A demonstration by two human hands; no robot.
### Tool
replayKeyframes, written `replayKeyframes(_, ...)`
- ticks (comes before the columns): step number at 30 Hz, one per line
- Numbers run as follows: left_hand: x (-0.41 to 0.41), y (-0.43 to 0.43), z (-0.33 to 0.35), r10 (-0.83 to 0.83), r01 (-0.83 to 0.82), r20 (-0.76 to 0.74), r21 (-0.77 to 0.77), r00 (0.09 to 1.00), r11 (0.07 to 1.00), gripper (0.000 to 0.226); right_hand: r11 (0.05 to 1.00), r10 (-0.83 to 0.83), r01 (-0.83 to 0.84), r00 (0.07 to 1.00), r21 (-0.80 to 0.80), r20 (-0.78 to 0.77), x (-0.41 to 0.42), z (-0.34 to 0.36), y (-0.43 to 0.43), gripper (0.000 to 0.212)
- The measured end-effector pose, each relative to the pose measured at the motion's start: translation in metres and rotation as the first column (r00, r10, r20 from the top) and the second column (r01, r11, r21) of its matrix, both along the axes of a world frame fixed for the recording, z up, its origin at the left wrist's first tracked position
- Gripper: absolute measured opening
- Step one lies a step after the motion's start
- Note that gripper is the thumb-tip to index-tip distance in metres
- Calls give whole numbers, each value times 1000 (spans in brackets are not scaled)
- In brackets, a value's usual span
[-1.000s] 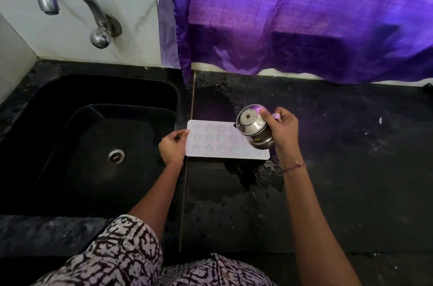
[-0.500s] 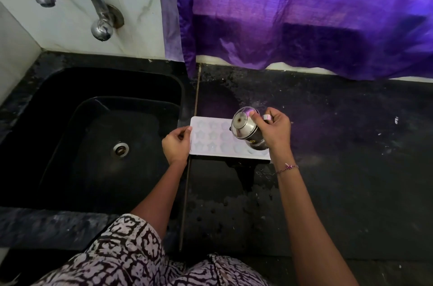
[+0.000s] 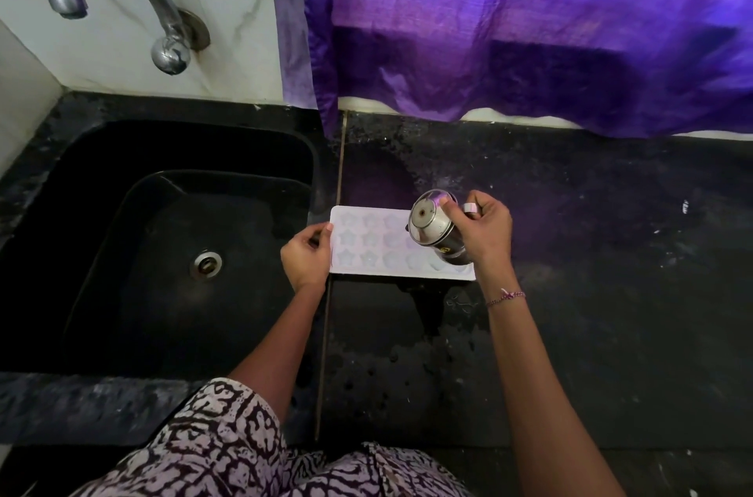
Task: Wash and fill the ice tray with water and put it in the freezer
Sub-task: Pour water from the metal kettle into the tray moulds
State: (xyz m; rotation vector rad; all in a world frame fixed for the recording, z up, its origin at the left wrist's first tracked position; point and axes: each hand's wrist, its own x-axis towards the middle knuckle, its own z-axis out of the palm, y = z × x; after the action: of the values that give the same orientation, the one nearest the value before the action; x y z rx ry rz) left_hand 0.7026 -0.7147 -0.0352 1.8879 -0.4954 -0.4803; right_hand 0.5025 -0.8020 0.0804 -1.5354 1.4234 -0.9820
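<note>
Tray [image 3: 368, 244]: white, flat, star-shaped cavities

Bare arms, a thin pink thread bracelet [image 3: 506, 296] on the right wrist, and a black-and-white squiggly patterned garment [image 3: 228, 451] below.

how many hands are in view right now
2: the left hand grips the tray's left end beside the sink; the right hand holds a steel cup tilted over the tray's right half. None seem hidden.
</note>
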Motion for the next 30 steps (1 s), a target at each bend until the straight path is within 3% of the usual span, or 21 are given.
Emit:
replayKeyframes(10,1,1,1,-17,16,30,20,999,1000,15,997,-51,33,964,72,260,2,10,9,47)
replayKeyframes(30,1,1,3,-53,52,24,31,998,998,16,998,-18,20,1000,-59,24,25,23,21,50)
